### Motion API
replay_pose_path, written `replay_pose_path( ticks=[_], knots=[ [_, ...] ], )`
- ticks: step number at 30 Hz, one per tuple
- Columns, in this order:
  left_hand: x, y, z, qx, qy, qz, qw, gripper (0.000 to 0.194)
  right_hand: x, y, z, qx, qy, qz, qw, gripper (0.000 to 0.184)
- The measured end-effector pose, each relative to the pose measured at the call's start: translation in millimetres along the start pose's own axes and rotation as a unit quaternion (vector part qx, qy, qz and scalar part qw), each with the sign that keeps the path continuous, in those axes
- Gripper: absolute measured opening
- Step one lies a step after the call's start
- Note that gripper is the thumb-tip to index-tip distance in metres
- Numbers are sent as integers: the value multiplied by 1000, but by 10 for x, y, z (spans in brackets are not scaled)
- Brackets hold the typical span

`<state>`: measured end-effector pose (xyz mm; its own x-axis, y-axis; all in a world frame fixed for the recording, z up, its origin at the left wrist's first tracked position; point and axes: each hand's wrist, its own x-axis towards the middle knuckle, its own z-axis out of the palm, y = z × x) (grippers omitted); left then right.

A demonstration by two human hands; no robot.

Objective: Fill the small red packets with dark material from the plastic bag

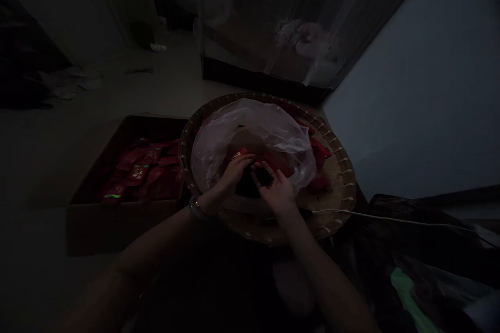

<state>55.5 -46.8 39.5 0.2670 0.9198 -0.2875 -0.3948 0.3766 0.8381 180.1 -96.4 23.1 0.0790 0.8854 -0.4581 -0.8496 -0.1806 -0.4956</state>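
Note:
Both hands are over a clear plastic bag that lies open in a round woven bamboo tray. My right hand is turned palm up, fingers half spread, with a small heap of dark loose tea leaves resting on it. To its left, my left hand has its fingers stretched out and slightly bent, and I see nothing in them. A red packet with gold lettering lies inside the bag just beyond my left fingers. The dark contents low in the bag are hard to make out.
A cardboard box full of red packets stands left of the tray. More red packets lie on the tray's right side. A white cable runs off right. Behind stands a netted bed frame; a wall rises at right.

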Motion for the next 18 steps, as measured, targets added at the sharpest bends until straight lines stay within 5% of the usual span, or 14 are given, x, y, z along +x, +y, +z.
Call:
replay_pose_path(
  ticks=[5, 8, 12, 18],
  knots=[
    [31, -31, -48, 47, -52, 17, 997, 29, -37, -88, 4, -8, -25, -5, 1000, 37],
    [103, -2, -135, 140, -69, 106, 982, 30, -67, -124, 21, -4, -26, -5, 1000, 40],
    [230, 53, -268, 289, -82, 223, 927, 35, -78, -142, 45, 4, -11, -1, 1000, 41],
    [483, 30, -353, 367, -70, 218, 902, 54, 2, -47, 4, -13, 67, 49, 997, 38]
  ],
)
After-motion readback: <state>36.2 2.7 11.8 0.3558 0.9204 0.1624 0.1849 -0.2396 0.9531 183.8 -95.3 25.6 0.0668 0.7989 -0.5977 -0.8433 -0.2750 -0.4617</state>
